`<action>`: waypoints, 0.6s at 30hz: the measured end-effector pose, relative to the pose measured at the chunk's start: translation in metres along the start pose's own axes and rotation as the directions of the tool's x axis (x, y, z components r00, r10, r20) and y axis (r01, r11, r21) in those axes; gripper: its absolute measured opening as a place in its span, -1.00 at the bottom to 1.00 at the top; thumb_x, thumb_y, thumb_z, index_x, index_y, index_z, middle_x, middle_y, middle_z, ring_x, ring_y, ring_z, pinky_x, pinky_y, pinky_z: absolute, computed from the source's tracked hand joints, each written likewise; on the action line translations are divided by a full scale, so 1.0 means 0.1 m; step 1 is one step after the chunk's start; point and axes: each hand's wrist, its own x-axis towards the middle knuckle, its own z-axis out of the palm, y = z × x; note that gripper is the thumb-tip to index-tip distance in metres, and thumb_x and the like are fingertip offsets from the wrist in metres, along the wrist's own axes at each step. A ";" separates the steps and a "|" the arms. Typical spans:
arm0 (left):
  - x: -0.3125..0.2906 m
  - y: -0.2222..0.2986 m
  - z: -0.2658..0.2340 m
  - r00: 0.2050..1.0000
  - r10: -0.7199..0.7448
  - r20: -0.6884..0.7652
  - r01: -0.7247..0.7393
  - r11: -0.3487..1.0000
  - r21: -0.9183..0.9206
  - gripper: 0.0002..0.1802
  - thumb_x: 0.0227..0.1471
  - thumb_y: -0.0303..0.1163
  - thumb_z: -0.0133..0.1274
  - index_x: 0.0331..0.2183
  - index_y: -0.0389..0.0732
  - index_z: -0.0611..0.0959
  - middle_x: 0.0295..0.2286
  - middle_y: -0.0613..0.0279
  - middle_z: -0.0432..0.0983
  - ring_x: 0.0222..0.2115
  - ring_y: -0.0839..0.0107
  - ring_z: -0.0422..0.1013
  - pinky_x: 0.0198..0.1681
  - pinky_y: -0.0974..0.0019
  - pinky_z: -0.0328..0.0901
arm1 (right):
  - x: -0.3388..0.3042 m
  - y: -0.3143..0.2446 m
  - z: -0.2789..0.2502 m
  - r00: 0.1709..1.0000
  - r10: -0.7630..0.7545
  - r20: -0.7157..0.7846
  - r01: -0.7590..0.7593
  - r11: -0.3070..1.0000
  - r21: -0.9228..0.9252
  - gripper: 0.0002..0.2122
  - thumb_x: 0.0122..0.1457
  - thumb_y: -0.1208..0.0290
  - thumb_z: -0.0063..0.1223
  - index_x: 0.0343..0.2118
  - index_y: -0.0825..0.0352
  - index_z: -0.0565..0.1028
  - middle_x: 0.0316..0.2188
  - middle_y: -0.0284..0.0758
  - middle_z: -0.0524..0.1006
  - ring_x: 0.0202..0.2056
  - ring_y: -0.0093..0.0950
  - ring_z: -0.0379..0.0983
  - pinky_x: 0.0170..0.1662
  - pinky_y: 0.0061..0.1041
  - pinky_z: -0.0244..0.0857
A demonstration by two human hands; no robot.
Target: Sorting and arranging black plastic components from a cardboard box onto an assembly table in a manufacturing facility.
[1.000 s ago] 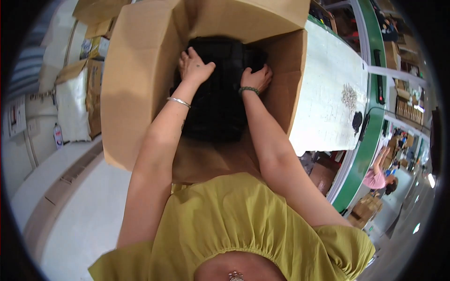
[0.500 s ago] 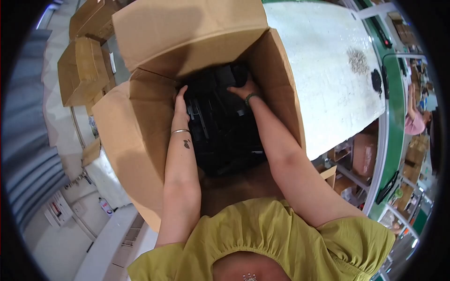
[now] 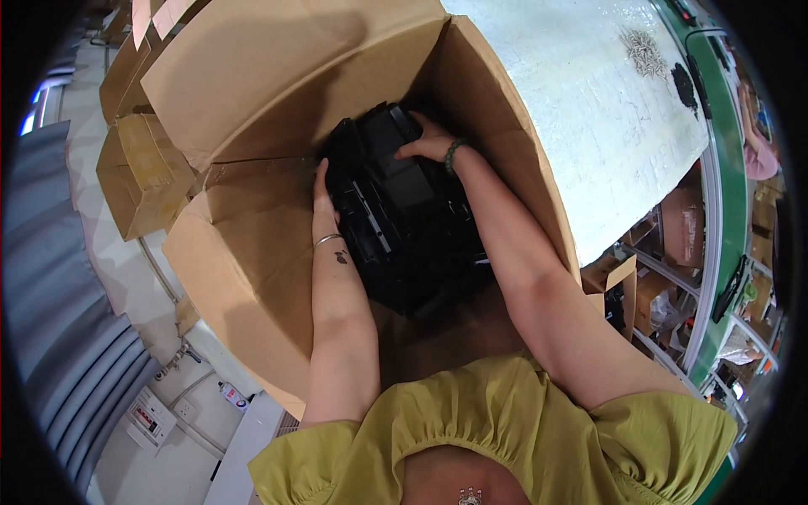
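Both my arms reach down into a large open cardboard box [image 3: 261,219]. Inside it are black moulded plastic parts [image 3: 404,202], closely stacked or joined; I cannot tell how many there are. My left hand [image 3: 324,198] presses along their left side, its fingers partly hidden between the parts and the box wall. At the upper right, my right hand [image 3: 431,141] grips the black parts, with the thumb laid over the top and the other fingers out of sight behind the edge.
A white-covered table [image 3: 606,126] stands right of the box, with a pile of small metal pieces [image 3: 644,52] and a black heap [image 3: 683,87] on it. More open cartons [image 3: 143,172] lie at the left near a grey curtain [image 3: 50,252]. Shelving with boxes [image 3: 682,227] is at the right.
The black parts, gripped by both hands, have turned a little and show more clearly. The view has swung, so the surroundings are shifted and tilted.
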 end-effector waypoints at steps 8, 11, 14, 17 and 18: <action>0.02 0.00 0.10 0.997 -0.060 0.057 0.041 0.957 0.288 -0.02 -0.18 0.11 0.06 0.15 -0.19 0.08 0.11 0.15 0.07 0.11 0.26 0.05 0.13 0.22 -0.02 | 0.20 0.42 -0.10 0.999 0.027 -0.024 -0.028 0.999 -0.046 0.11 -0.53 -0.12 0.28 0.16 0.33 0.02 0.17 -0.07 0.03 0.20 -0.24 -0.08 0.21 -0.38 -0.11; -0.04 0.02 0.10 0.999 0.023 0.041 -0.033 0.967 0.252 0.02 -0.21 0.13 0.08 0.17 -0.16 0.05 0.13 0.12 0.00 0.13 0.26 0.00 0.13 0.18 -0.05 | 0.13 0.30 -0.11 1.000 0.009 -0.008 -0.010 0.999 -0.033 0.09 -0.51 -0.12 0.28 0.15 0.33 0.05 0.17 -0.07 0.01 0.20 -0.22 -0.11 0.22 -0.37 -0.14; -0.11 0.14 0.13 0.996 -0.041 0.082 0.012 0.946 0.325 0.06 -0.22 0.13 0.09 0.18 -0.13 -0.01 0.15 0.10 -0.03 0.16 0.25 -0.10 0.16 0.13 -0.13 | 0.06 0.13 -0.09 0.996 -0.086 -0.031 0.083 0.992 -0.099 0.03 -0.44 -0.06 0.29 0.14 0.35 0.07 0.14 -0.08 0.09 0.17 -0.25 -0.01 0.18 -0.39 -0.07; -0.45 0.24 0.46 0.989 0.094 0.117 -0.128 0.933 0.335 0.11 -0.22 0.20 0.07 0.19 -0.08 -0.10 0.18 0.13 -0.16 0.20 0.19 -0.26 0.18 0.05 -0.35 | -0.06 0.00 -0.01 0.965 -0.102 0.239 0.019 0.945 0.326 -0.05 -0.35 0.05 0.29 0.13 0.38 0.09 0.08 -0.10 0.20 0.09 -0.31 0.14 0.13 -0.44 0.02; -0.41 0.18 0.45 0.989 0.088 0.120 -0.124 0.935 0.332 0.11 -0.22 0.20 0.07 0.19 -0.08 -0.10 0.18 0.13 -0.16 0.20 0.19 -0.26 0.18 0.05 -0.35 | -0.07 0.02 0.00 0.969 -0.091 0.231 0.005 0.938 0.345 -0.08 -0.33 0.10 0.29 0.13 0.37 0.09 0.04 -0.13 0.26 0.04 -0.34 0.20 0.09 -0.46 0.07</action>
